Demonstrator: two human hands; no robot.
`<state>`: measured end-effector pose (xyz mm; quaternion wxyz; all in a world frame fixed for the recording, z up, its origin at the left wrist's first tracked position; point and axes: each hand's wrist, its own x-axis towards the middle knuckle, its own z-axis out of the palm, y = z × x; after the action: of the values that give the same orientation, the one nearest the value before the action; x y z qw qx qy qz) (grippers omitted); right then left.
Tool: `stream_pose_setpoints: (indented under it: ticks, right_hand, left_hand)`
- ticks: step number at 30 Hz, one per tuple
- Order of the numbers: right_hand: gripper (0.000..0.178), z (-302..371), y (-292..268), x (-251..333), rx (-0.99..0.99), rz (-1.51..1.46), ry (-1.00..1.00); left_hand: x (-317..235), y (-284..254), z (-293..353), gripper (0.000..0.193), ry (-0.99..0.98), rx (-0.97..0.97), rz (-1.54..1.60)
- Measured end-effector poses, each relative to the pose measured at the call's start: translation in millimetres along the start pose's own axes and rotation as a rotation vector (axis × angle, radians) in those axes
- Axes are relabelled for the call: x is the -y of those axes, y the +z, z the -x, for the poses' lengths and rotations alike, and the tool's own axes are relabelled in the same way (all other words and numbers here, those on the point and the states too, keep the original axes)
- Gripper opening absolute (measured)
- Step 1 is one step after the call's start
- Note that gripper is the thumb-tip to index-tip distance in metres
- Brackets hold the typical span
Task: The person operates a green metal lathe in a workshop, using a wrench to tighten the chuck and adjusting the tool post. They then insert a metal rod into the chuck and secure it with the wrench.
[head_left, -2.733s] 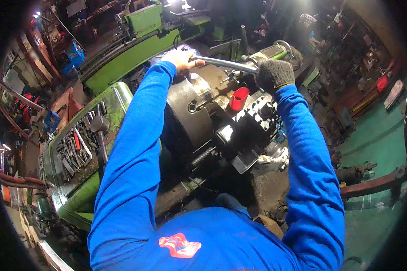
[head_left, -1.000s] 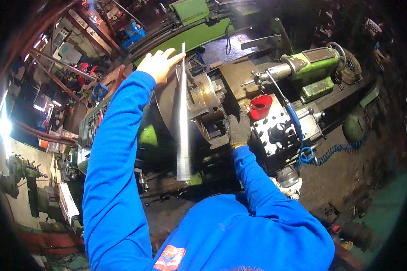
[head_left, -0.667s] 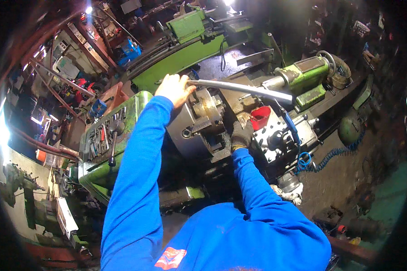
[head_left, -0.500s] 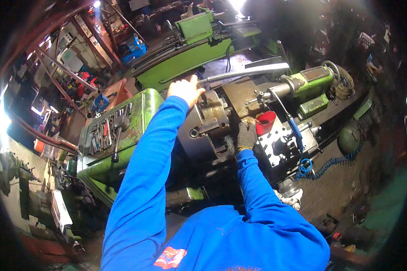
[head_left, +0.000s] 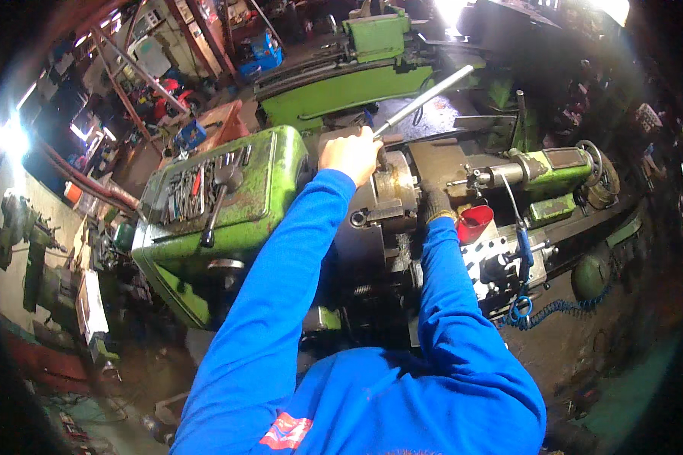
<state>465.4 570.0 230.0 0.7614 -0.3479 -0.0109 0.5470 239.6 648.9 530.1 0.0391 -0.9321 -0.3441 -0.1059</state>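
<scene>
A green lathe lies in front of me with a large round metal chuck (head_left: pixel 395 186) at its middle. At the chuck's far upper side, my bare left hand (head_left: pixel 350 157) is closed on the near end of a long silver metal bar (head_left: pixel 432 95), which slants away up and to the right. My right hand (head_left: pixel 436 203), in a dark work glove with a yellowish cuff, is at the right face of the chuck. Its fingers are hard to make out against the dark metal. Just right of that glove stands a red cup (head_left: pixel 474 221).
Spanners and other hand tools (head_left: pixel 193 189) lie on the green headstock (head_left: pixel 269 178) at left. To the right are a tool post (head_left: pixel 497 262), a blue air gun (head_left: pixel 524 254) with a coiled hose, and the tailstock (head_left: pixel 558 167) holding a drill bit. Another green machine (head_left: pixel 349 91) stands behind.
The bar's far end has swung upward and away, so it now slants more steeply. My left hand has turned with it. The whole view has shifted, while my right hand stays by the chuck.
</scene>
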Motion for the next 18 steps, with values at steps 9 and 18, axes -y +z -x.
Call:
stream_pose_setpoints:
  ticks: [9,18]
  right_hand:
    - [0.032,50,35,9,-0.168,0.151,-0.114]
    - [0.010,58,14,1,-0.362,0.138,-0.420]
  left_hand:
    - [5,7,-3,0.042,-0.001,-0.036,0.053]
    - [7,13,-7,0.042,0.058,-0.101,0.073]
